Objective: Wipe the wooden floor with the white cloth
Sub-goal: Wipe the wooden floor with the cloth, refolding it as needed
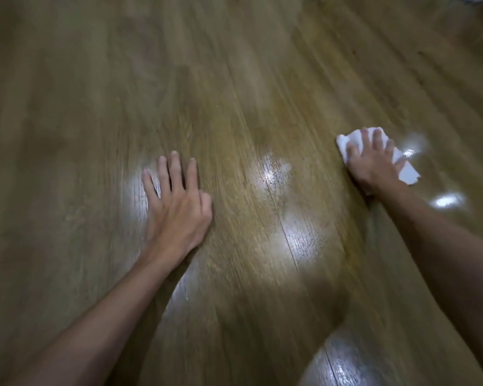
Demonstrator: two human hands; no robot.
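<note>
Pressing the cloth (354,140) flat to the floor (95,79), the right hand (374,160) sits at the right of the scene, fingers spread over the white wad and bent a little into it. Cloth edges show beyond the fingertips on the far side and poke out to the right of the palm, so the hand covers most of it. Whether the thumb hooks under the fabric I cannot tell; it looks like a downward press more than a pinch.

At centre left, the left hand (176,201) lies palm down on the bare boards, fingers straight and slightly fanned, holding nothing. It seems to serve as a prop for the person's weight.

Bright glare patches lie between the two hands and near the right forearm, and the boards run from near to far with a slight slant. Blur across the planks suggests the head is moving.

By my judgement the wiping step is under way, with the cloth working the right-hand stretch. How much floor is already done cannot be read from here. The next stroke probably calls for steady downward pressure while the cloth is drawn along the grain, keeping the loose corner from folding under, and for the left hand to stay planted as support.
</note>
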